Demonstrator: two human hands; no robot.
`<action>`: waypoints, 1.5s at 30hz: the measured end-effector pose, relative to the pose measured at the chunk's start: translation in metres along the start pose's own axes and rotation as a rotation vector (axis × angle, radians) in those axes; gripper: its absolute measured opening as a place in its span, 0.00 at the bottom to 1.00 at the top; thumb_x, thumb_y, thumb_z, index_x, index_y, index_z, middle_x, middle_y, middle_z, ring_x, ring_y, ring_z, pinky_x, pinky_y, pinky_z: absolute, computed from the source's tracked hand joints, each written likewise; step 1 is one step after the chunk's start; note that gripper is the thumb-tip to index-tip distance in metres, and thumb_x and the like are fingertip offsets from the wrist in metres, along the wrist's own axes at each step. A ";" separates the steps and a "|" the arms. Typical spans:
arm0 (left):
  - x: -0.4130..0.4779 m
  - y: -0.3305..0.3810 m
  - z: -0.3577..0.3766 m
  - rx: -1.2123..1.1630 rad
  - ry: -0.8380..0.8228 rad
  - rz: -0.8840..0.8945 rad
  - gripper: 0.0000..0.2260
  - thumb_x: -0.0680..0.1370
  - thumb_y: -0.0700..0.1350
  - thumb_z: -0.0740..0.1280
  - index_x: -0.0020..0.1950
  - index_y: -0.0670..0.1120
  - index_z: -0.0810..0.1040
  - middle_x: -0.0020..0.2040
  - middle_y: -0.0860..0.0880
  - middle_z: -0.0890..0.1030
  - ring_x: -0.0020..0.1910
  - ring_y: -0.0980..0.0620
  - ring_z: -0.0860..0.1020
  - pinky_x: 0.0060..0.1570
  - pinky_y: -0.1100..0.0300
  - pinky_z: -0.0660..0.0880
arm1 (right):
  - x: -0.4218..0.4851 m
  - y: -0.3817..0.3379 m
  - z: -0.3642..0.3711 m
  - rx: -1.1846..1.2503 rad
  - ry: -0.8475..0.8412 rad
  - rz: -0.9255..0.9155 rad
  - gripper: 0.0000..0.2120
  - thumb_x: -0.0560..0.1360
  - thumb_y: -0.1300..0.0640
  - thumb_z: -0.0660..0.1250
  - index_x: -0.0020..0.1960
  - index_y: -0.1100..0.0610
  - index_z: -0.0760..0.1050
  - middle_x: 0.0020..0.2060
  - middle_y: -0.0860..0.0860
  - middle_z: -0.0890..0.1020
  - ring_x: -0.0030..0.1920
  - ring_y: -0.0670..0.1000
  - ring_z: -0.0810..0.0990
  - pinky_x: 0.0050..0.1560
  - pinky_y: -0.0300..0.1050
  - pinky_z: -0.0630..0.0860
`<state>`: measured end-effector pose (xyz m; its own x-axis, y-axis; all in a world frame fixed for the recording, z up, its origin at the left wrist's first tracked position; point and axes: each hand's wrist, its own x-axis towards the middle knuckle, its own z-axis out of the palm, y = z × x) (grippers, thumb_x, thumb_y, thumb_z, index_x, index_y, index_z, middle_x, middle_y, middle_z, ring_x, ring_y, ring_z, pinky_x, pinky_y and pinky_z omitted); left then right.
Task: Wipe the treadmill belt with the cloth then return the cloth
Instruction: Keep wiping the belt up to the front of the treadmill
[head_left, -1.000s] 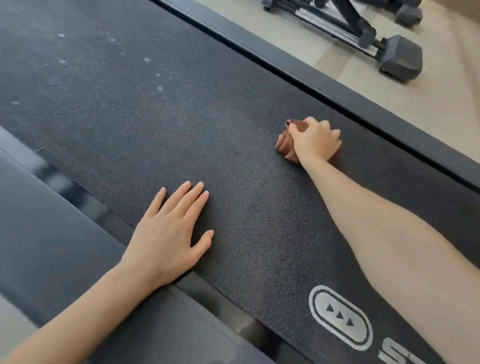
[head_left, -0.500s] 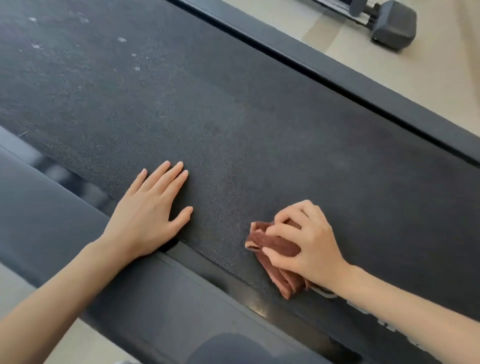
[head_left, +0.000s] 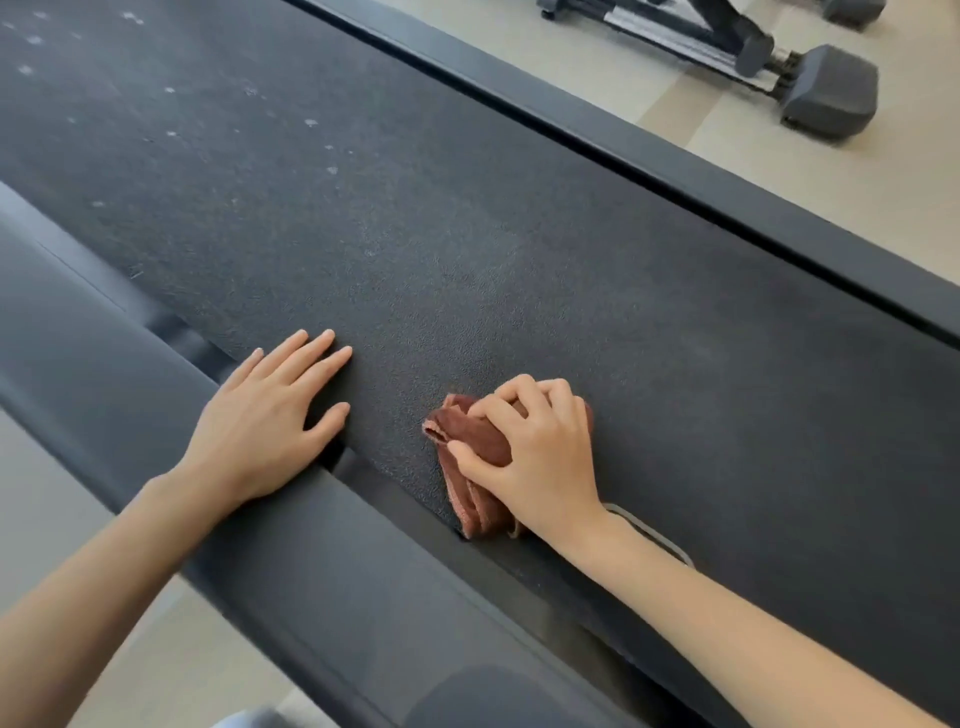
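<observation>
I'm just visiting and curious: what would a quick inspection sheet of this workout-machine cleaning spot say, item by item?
Surface: dark textured belt, pale specks toward its far left end.
Job's things: brown cloth, bunched, lying on the belt near its near edge.
Clutter: nothing seen on the belt besides the specks.
Hands: left hand flat, fingers spread, palm across the belt's near edge and side rail; right hand closed on the cloth, pressing it down.
Cables: nothing seen.
Surroundings: beige floor; other exercise gear with a grey foot, top right.
</observation>
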<state>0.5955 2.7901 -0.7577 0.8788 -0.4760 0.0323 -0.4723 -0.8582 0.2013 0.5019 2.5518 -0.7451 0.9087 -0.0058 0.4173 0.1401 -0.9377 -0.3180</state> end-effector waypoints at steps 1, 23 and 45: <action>-0.003 -0.006 -0.002 0.008 -0.013 -0.010 0.33 0.74 0.64 0.43 0.76 0.53 0.61 0.76 0.54 0.58 0.76 0.53 0.54 0.73 0.52 0.50 | -0.017 0.001 -0.008 0.014 -0.021 -0.026 0.12 0.68 0.41 0.67 0.41 0.49 0.78 0.42 0.45 0.76 0.45 0.53 0.72 0.44 0.46 0.64; 0.018 -0.044 -0.011 -0.022 -0.019 0.028 0.35 0.72 0.64 0.42 0.76 0.53 0.58 0.77 0.55 0.56 0.76 0.54 0.52 0.73 0.55 0.45 | 0.068 -0.024 0.049 -0.062 -0.011 -0.088 0.14 0.68 0.41 0.65 0.40 0.52 0.77 0.39 0.48 0.76 0.43 0.55 0.72 0.41 0.50 0.69; 0.086 -0.094 -0.004 -0.034 0.030 0.135 0.38 0.70 0.63 0.38 0.77 0.49 0.57 0.78 0.52 0.54 0.77 0.50 0.49 0.73 0.50 0.43 | 0.105 -0.042 0.072 -0.148 -0.035 0.060 0.14 0.68 0.41 0.61 0.41 0.50 0.77 0.39 0.44 0.76 0.43 0.52 0.71 0.43 0.51 0.71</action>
<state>0.7160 2.8303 -0.7700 0.8091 -0.5807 0.0906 -0.5846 -0.7793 0.2257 0.6200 2.6154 -0.7488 0.9273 -0.0538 0.3705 0.0278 -0.9770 -0.2114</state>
